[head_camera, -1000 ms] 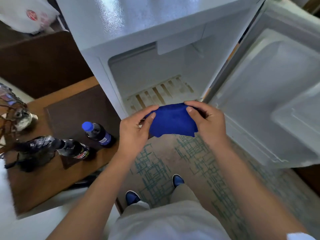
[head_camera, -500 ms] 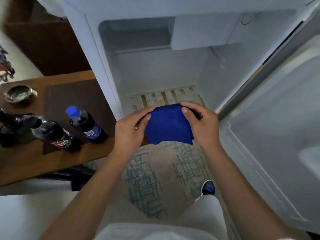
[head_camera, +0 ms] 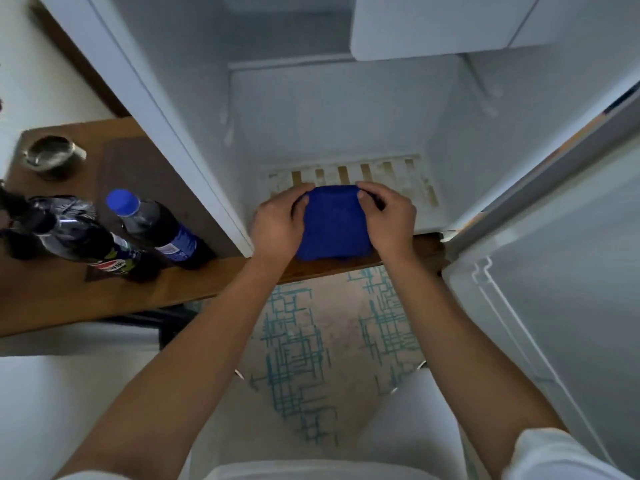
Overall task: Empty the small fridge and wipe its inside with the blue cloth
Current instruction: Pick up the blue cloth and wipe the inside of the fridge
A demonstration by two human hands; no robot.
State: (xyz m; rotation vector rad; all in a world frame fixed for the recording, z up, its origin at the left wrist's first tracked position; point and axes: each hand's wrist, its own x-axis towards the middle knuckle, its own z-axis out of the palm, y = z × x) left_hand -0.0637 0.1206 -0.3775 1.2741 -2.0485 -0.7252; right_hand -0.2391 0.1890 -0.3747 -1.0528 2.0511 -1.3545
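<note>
- The blue cloth [head_camera: 334, 223] is a soft, nubby, folded pad with a rounded top edge; it sits at the front lip of the fridge [head_camera: 346, 116], between the two hands.
- The left hand [head_camera: 278, 225] grips the cloth's left side, fingers curled over its top corner.
- The right hand [head_camera: 389, 220] grips the right side the same way, fingertips tucked over the upper edge.
- The fridge is a small white box with smooth, matte plastic walls; nothing stands inside it. Its floor has a row of slots [head_camera: 353, 174] stained yellow-brown, just behind the cloth.
- A boxy white compartment [head_camera: 433, 26] hangs at the top of the inside.
- The door [head_camera: 554, 271] stands open on the right, its white liner moulded with ridges.
- The fridge rests on a brown wooden shelf [head_camera: 173, 289] with a darker mat [head_camera: 138, 168] on it.
- Two dark plastic bottles stand on the mat: one with a blue cap [head_camera: 156, 226], one with a red and blue label [head_camera: 86, 240].
- A round, dull metal dish [head_camera: 53, 155] sits near the shelf's far corner.
- Below lies a beige carpet [head_camera: 311, 341] with a teal grid pattern.
</note>
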